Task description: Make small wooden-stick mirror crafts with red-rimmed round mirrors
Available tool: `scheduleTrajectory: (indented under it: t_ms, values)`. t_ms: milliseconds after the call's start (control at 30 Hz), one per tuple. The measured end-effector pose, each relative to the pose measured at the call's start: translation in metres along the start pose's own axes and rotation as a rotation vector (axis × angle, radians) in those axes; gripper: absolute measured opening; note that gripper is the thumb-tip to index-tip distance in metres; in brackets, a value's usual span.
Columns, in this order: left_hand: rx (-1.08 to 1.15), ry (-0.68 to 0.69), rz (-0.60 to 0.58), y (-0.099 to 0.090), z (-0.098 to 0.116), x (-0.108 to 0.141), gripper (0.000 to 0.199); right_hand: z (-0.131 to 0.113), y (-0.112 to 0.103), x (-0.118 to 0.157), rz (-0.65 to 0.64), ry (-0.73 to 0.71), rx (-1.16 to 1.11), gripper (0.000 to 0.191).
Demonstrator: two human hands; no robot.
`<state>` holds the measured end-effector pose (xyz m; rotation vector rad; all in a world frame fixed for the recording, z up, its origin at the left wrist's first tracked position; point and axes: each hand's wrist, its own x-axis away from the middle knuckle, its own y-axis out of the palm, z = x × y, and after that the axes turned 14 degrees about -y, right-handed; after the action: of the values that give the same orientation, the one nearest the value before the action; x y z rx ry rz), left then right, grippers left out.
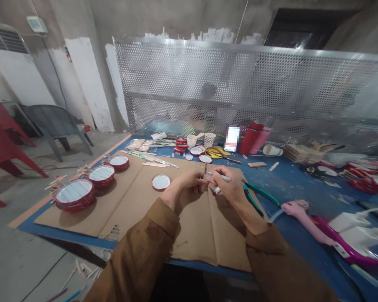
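Observation:
Over the cardboard sheet (195, 235), my two hands come close together. My left hand (192, 181) is closed, its fingers pinching a narrow flat strip (206, 168) that stands up between the hands. In the fingers of my right hand (229, 183) is a white marker pen (226, 178), its tip end turned toward the strip. A short red-and-white piece (216, 191) shows just below the hands; whether it is held or lies on the cardboard I cannot tell. Left of my hands lies a small round red-rimmed piece with a white face (161, 181).
Several red-rimmed drum-like rounds (74, 193) stand at the left. Green-handled pliers (261, 193) lie to the right, near a pink glue gun (307, 220) and a purple power strip (353, 247). Behind are paper cups (209, 139), a red bottle (251, 139) and a perforated metal screen (176, 84).

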<state>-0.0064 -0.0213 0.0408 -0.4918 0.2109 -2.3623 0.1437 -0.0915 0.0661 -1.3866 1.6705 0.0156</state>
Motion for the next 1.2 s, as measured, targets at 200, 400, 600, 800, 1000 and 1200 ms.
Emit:
scheduleTrajectory:
  t_ms: [200,400,600,800,1000,1200]
  values:
    - [0.015,0.009,-0.003,0.0004,-0.0012,0.0000,0.017,-0.0012,-0.0002,-0.0012,-0.012,-0.009,0.008,0.021]
    - [0.023,0.028,0.021,0.0013,-0.0030,-0.0013,0.013,-0.0036,-0.0005,-0.0012,-0.022,-0.017,0.030,0.022]
    - [0.022,0.024,-0.010,-0.0003,-0.0033,-0.0019,0.014,-0.0037,-0.0010,-0.0008,-0.034,-0.017,0.016,0.021]
    - [0.054,0.054,0.006,0.0003,-0.0093,-0.0058,0.014,-0.0023,0.0005,-0.0010,-0.038,-0.020,0.018,0.021]
    - [0.043,0.020,-0.005,-0.0004,-0.0066,-0.0047,0.013,-0.0039,-0.0006,-0.0005,-0.019,-0.023,0.021,0.021]
    - [0.022,0.007,0.003,-0.0006,-0.0035,-0.0009,0.016,-0.0034,-0.0020,-0.0014,0.033,-0.026,-0.006,0.021]
